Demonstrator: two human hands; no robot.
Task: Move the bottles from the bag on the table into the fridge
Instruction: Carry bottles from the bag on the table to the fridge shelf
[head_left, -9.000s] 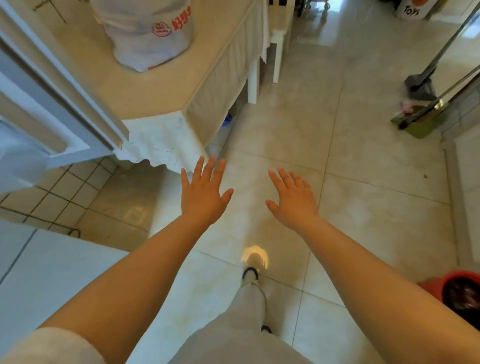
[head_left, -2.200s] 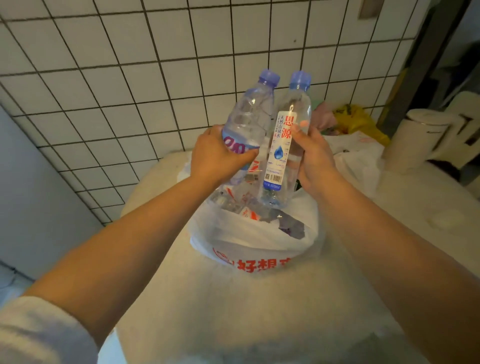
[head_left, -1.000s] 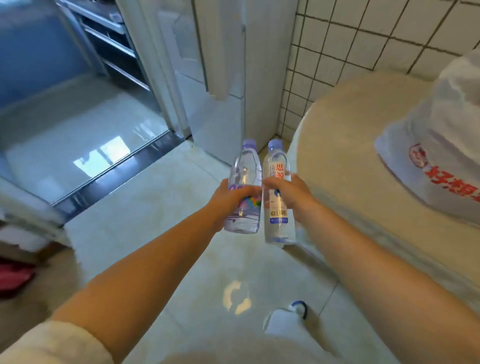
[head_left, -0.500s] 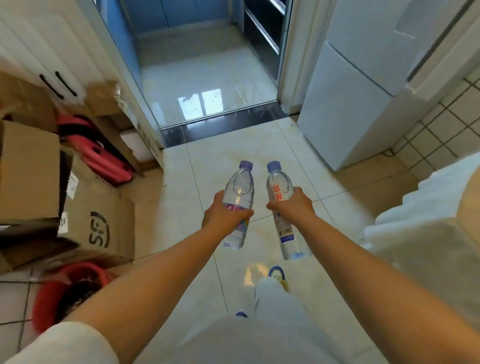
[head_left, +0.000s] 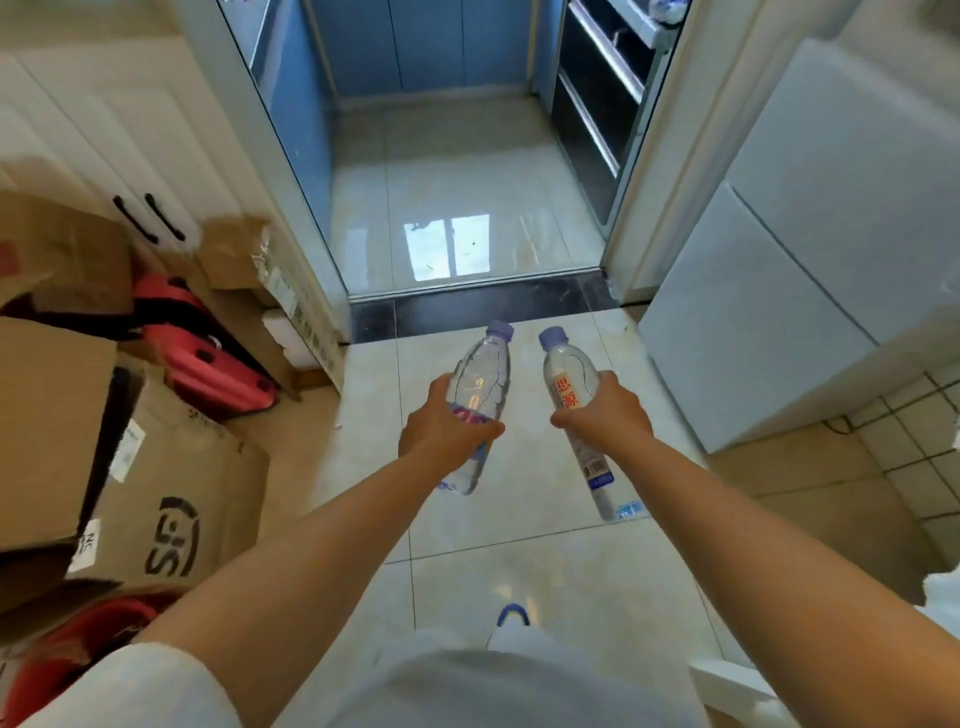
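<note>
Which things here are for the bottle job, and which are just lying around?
For the job:
left bottle, gripped by left hand
right bottle, gripped by right hand
white fridge, doors closed

Just lying about:
cardboard boxes
red plastic thing
red bucket

On my left I see stacked cardboard boxes (head_left: 62, 415), 1 of them printed with black letters, and a red plastic item (head_left: 208, 364) wedged between them and the white cabinet (head_left: 104, 140) with 2 black handles. A red bucket (head_left: 67, 639) sits at the lower left. Ahead, a dark threshold strip (head_left: 478, 312) crosses an open doorway onto glossy floor tiles (head_left: 447, 197).
</note>
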